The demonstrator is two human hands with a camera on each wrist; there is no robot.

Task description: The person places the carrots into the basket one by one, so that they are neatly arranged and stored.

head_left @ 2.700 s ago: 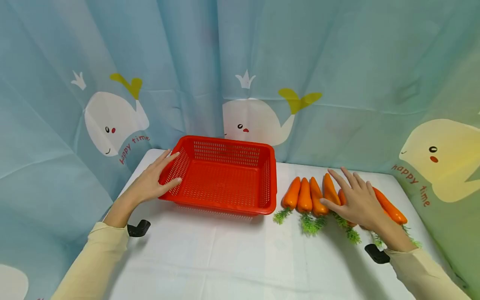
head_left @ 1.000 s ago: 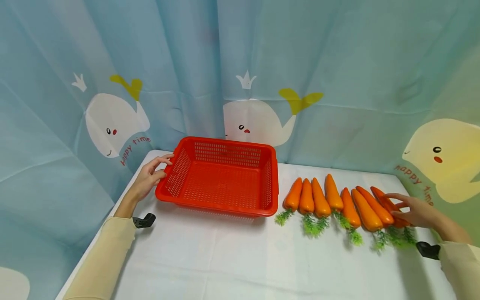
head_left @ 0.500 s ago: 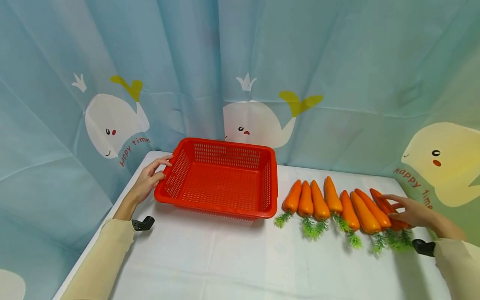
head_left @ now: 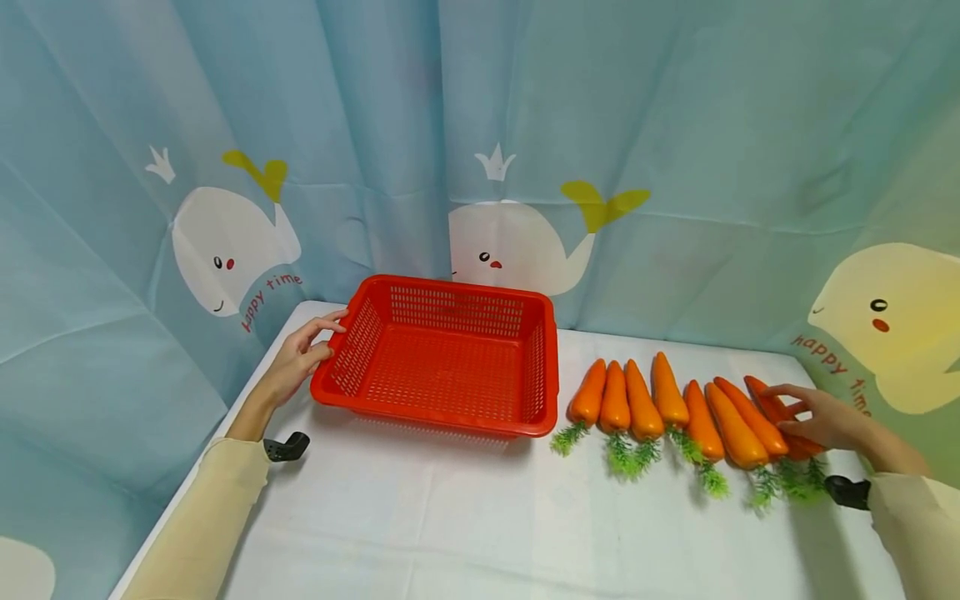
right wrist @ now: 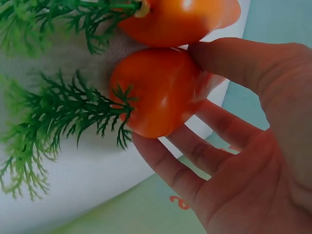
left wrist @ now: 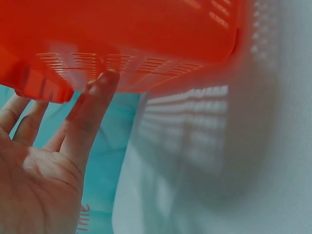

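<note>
A red plastic basket [head_left: 450, 367] with slotted walls stands at the left of the table. My left hand [head_left: 288, 367] grips its left rim, fingers bent at the edge. Seen from the left wrist, a straight digit of that hand [left wrist: 48, 180] touches the outer wall. To the basket's right, several orange carrots with green tops lie side by side, among them a carrot [head_left: 738, 425] near the right end. My right hand [head_left: 832, 425] holds the rightmost carrot [right wrist: 151, 92] between thumb and fingers. Its leafy top [right wrist: 73, 107] hangs free toward the front; the hand covers part of its body.
A white cloth [head_left: 480, 517] covers the table. Behind and beside it hangs a blue-green curtain [head_left: 405, 108] with whale prints. Black wrist cameras [head_left: 287, 447] sit under both sleeves. Another carrot [right wrist: 180, 19] lies close beside the held one.
Since the oldest frame, my right hand has moved right from above the carrots onto the rightmost one, and my left hand has taken hold of the basket rim. Over the last second both barely move.
</note>
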